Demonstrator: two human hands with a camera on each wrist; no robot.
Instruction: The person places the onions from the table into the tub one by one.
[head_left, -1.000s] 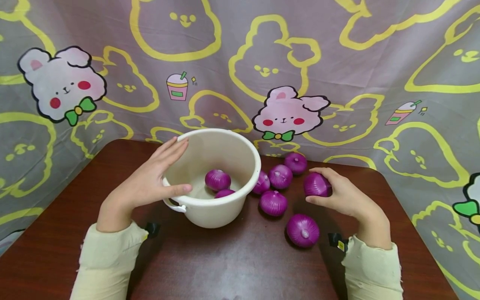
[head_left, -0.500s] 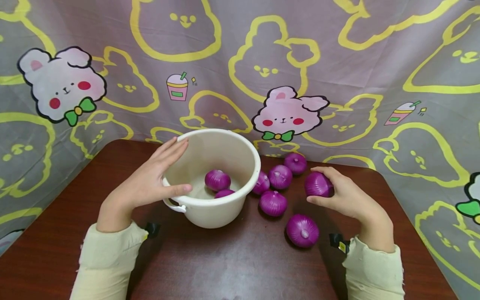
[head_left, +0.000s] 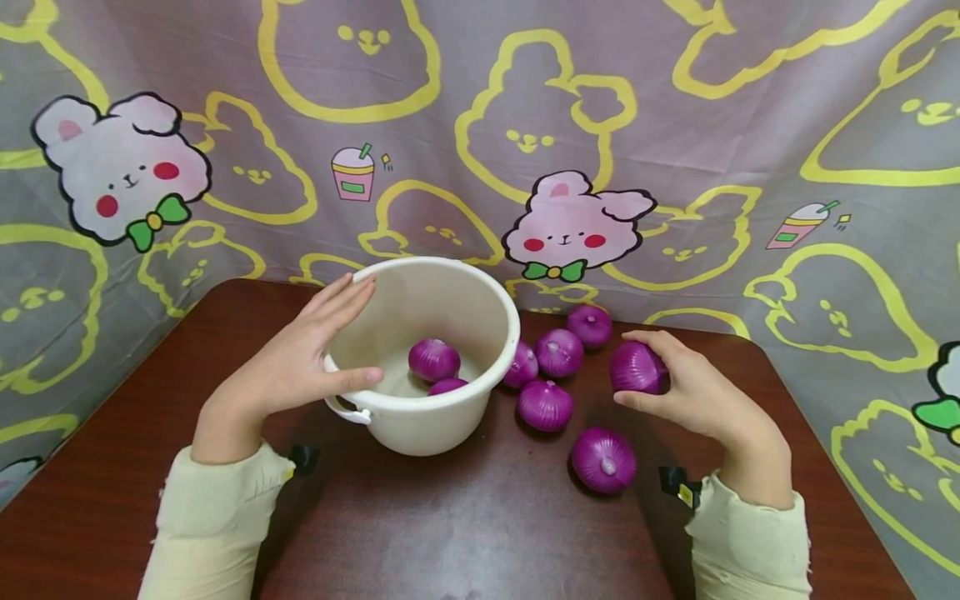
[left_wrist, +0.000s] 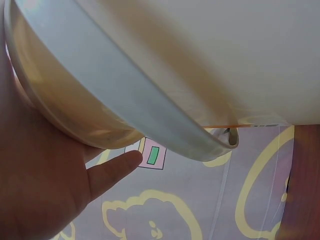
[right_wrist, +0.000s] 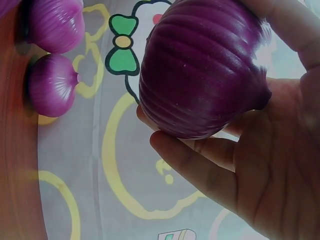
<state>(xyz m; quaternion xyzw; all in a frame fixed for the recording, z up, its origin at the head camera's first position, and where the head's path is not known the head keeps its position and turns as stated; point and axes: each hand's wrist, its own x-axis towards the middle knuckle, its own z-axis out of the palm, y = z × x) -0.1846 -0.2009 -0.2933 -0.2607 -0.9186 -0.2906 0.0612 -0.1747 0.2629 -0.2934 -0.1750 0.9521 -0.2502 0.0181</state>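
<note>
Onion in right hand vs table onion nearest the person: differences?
The held onion is gripped by the right hand; the near onion sits on the table, untouched. The held onion's stub points back toward that hand; the near onion's faces up toward the head camera. Both are purple and ridged.
</note>
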